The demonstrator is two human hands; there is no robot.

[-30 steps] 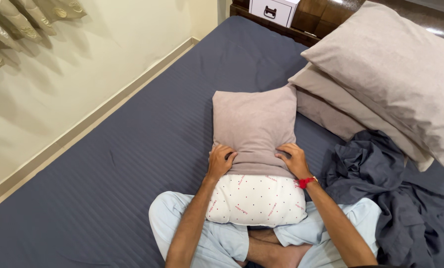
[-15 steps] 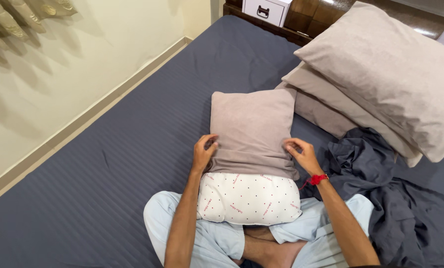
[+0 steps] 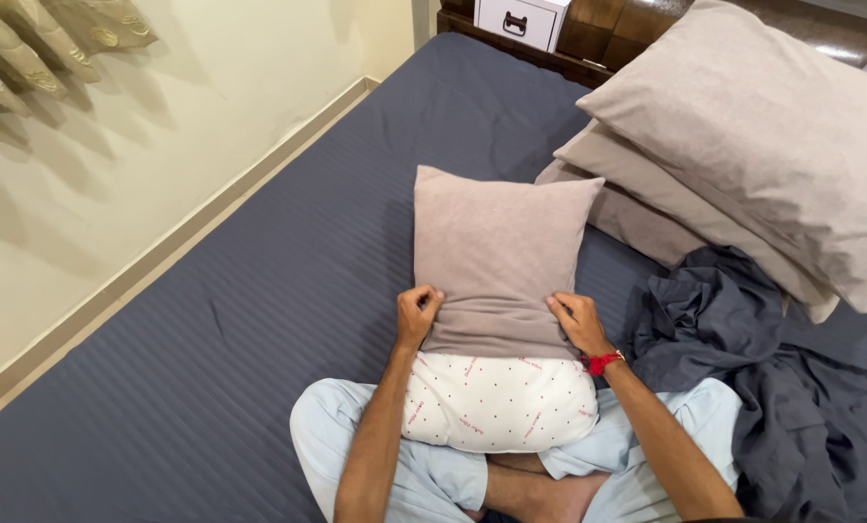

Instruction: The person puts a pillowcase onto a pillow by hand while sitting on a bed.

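A white pillow (image 3: 499, 401) with small red dots rests on my crossed legs, its far half inside a mauve-grey pillowcase (image 3: 496, 254). My left hand (image 3: 417, 313) grips the left side of the pillowcase's open edge. On the right side of that edge my right hand (image 3: 579, 323) holds the fabric too; a red thread is tied round that wrist. The near part of the pillow sticks out bare between my forearms.
I sit on a bed with a dark blue striped sheet (image 3: 259, 320). Three large grey pillows (image 3: 743, 165) are stacked at the right. A crumpled dark blue cloth (image 3: 743, 349) lies by my right knee. A cream wall (image 3: 114, 184) runs along the left.
Both hands have shifted along the pillowcase edge and pulled it nearer over the pillow. The pillow has shifted slightly towards me.
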